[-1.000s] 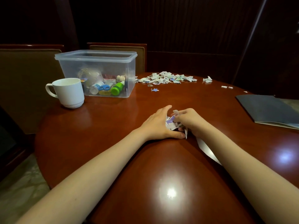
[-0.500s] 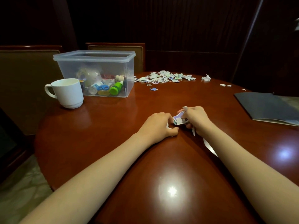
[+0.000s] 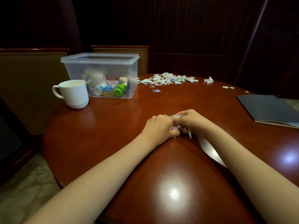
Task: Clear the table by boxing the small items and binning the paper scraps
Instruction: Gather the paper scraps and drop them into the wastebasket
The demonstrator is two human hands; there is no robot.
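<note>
Well — small items (image 3: pixel 111 90) inside clear box (image 3: pixel 100 56).

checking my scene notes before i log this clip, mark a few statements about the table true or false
1. The left hand and the right hand both grip crumpled scraps. True.
2. A scrap pile lies right of the clear box. True.
3. The clear box is empty. False: it holds small items, including a green bottle.
4. The white mug lies tipped over. False: it stands upright, left of the box.
5. A dark folder lies near the right edge of the table. True.
</note>
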